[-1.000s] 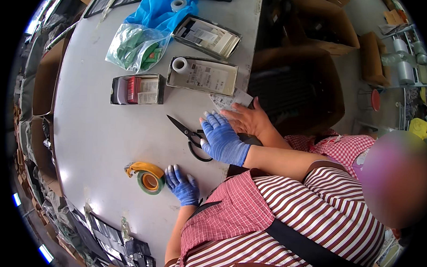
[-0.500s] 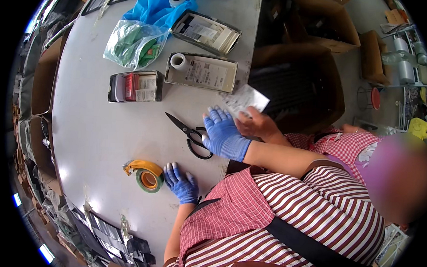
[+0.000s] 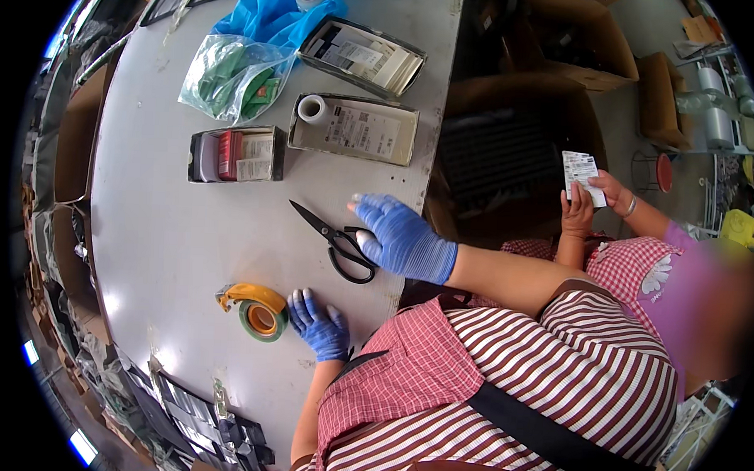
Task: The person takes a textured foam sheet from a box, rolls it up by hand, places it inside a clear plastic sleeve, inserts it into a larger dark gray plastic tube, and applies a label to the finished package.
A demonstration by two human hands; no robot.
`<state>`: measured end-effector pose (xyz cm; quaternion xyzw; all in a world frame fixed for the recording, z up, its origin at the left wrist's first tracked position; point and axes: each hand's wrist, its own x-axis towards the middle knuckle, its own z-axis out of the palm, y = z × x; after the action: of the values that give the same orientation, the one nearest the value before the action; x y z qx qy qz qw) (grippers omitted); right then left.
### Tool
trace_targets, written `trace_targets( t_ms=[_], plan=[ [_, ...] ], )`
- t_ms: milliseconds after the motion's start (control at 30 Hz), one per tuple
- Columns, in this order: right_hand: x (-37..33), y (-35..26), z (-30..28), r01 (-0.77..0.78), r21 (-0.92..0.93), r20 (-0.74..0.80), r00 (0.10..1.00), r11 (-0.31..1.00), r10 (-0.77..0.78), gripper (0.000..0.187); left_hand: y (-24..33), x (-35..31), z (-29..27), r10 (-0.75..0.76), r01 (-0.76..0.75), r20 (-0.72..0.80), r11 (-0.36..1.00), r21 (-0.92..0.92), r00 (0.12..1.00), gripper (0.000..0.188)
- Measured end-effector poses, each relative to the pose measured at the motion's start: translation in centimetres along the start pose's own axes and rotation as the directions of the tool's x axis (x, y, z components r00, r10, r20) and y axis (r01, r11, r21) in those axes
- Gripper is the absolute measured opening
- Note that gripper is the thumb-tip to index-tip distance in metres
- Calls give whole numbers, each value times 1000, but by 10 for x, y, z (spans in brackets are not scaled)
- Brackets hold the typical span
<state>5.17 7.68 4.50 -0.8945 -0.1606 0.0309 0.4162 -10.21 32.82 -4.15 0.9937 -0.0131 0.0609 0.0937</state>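
My left hand (image 3: 320,326), in a blue glove, lies on the grey table with fingers spread and nothing in it. Just left of it sits a yellow tape dispenser (image 3: 263,296) with a roll of greenish tape. My right hand (image 3: 406,239), gloved alike, is over the table with fingers stretched out, open and empty. Black-handled scissors (image 3: 342,241) lie beside it, the tip of one handle loop close to my thumb. At the right a co-worker holds a white printed sheet (image 3: 580,172) in both bare hands.
Open boxes stand farther up the table: a small one (image 3: 278,153) with red and white packs, one (image 3: 403,143) with labels and a white roll, another (image 3: 418,71) with papers. A clear bag (image 3: 206,84) of green packets is nearby. Cartons (image 3: 593,110) stand beyond the table edge.
The co-worker's hand and the printed sheet have moved right, away from my right hand; the co-worker now grips the sheet with both hands. My right hand has shifted slightly right.
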Motion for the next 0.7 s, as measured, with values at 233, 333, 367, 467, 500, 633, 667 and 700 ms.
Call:
trace_targets(
  t_ms=[233,333,367,467,500,633,667,700],
  plan=[
    [13,0,-8,134,75,-16,991,988,-133,34,-1,2,3,8,-8,-10,1000,12,1000,58],
    [19,1,-9,114,138,-13,993,984,-113,32,-2,1,4,0,0,-5,1000,12,1000,58],
    [20,3,-9,89,150,-29,996,985,-86,31,-3,0,3,4,-4,-6,1000,14,1000,58],
    [20,12,-4,70,165,-52,997,984,-62,31,-4,-1,5,6,-6,33,1000,-6,999,65],
    [18,15,-1,79,166,-56,996,983,-70,31,-5,-1,6,12,-12,28,1000,1,1000,65],
    [7,13,2,37,67,282,958,997,-55,38,-5,0,4,19,-20,53,1000,16,998,62],
    [-12,24,26,164,55,153,973,985,-171,46,-4,0,4,38,-39,34,999,31,999,59],
    [-26,25,39,181,-7,175,969,983,-177,51,-5,-2,5,41,-42,32,998,51,999,58]
  ],
)
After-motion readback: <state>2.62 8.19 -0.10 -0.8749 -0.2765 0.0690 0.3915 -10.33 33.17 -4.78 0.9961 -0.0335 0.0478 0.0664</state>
